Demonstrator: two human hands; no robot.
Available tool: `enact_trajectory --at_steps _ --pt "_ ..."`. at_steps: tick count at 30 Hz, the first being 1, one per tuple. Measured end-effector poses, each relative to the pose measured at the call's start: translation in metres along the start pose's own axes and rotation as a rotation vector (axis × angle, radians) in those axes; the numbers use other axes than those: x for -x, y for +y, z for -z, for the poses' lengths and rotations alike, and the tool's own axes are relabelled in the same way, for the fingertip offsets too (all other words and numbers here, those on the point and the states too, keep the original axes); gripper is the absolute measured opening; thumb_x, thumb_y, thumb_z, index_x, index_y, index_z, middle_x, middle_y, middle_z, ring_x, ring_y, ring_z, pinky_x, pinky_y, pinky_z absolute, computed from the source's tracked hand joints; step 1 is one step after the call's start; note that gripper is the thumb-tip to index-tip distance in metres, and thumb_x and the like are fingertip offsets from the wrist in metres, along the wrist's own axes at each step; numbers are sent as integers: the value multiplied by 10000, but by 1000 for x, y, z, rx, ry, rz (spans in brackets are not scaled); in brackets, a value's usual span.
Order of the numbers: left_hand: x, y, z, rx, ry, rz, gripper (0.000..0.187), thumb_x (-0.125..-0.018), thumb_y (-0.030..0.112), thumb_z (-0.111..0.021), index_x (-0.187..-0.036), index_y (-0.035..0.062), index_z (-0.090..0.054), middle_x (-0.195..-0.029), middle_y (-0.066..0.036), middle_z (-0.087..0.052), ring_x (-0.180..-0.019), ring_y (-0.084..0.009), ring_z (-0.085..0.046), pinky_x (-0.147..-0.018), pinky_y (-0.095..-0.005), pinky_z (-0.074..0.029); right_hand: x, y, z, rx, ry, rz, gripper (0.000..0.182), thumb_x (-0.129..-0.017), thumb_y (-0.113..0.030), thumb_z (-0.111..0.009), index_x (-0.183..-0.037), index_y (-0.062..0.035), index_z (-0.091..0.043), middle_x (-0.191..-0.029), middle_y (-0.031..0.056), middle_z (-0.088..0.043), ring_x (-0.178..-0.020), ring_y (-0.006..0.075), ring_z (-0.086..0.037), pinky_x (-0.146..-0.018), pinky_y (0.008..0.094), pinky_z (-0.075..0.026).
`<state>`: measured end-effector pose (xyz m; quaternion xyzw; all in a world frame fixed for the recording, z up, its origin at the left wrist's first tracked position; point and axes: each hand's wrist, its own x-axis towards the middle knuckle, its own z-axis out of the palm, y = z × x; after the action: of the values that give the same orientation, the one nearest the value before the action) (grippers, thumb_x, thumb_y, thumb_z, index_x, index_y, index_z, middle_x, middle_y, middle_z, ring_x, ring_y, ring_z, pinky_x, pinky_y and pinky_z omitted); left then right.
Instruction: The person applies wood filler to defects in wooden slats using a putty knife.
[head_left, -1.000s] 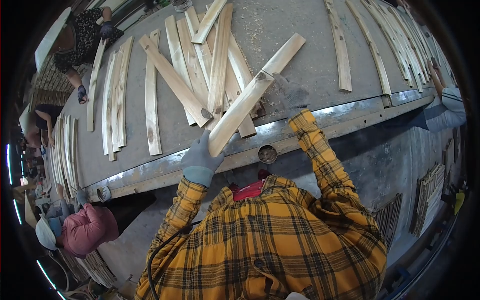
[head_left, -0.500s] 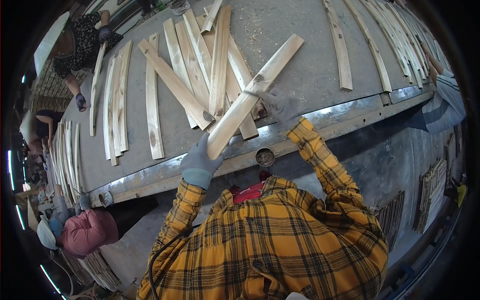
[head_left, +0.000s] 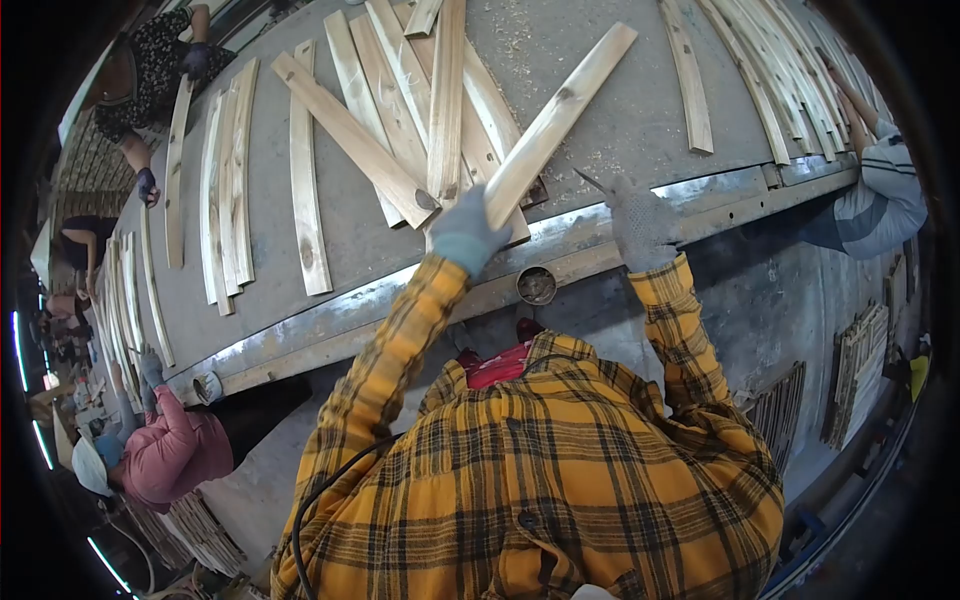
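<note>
Left hand (head_left: 466, 232) grips the near end of the board (head_left: 562, 105), which points to one o'clock over the tabletop (head_left: 630, 110). Right hand (head_left: 643, 225) grasps a pointed tool (head_left: 592, 181); angle its tip away from supporting fingers.

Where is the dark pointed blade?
Head view: the blade juts from the grey-gloved right hand, right of the pale wooden board in the left hand.
</note>
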<state>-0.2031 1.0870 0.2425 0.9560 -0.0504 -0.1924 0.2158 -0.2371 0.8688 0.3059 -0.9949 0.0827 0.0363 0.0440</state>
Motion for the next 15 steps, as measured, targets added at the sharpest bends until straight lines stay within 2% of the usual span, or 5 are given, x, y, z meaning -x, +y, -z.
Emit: enact_trajectory --at_steps 2,6,10,12,15 --pt "-21 16 -3 -28 -4 -47 782 -727 456 -667 -1340 107 -329 -1181 -162 -545 -983 -319 -605 -837 -415 -484 13 7 8 215 -202 18 181 -820 -201 -591 -920 -67 -659 -852 171 -644 -791 304 -645 -692 409 -503" --pt "-40 30 -16 -14 34 -135 793 -714 444 -671 -1333 109 -305 -1224 -146 -473 -982 -331 -601 -805 -420 -502 68 29 14 221 -488 -8 199 -832 -200 -592 -767 -37 -685 -756 153 -662 -742 320 -655 -663 422 -510" --pt "-55 50 -11 -25 -5 -216 822 -686 391 -689 -1345 111 -284 -1311 -147 -396 -1009 -325 -595 -822 -408 -508 84 48 -94 266 -526 -263 186 -834 -196 -610 -801 -24 -674 -656 103 -651 -594 238 -639 -558 364 -499" --pt "-68 57 -11 -31 -52 -273 877 -666 396 -692 -1385 155 -251 -1342 -135 -391 -1038 -326 -584 -852 -405 -501 85 48 -108 -851 -616 -524 185 -836 -190 -624 -819 -8 -653 -619 63 -623 -494 142 -569 -465 287 -447" --pt "-76 53 -13 -47 -110 -322 944 -652 428 -694 -1431 222 -202 -1395 -106 -375 -1085 -326 -568 -889 -409 -492 95 51 -93 -855 -514 -412 240 -855 -239 -599 -813 -8 -647 -586 58 -587 -440 109 -524 -470 270 -439"
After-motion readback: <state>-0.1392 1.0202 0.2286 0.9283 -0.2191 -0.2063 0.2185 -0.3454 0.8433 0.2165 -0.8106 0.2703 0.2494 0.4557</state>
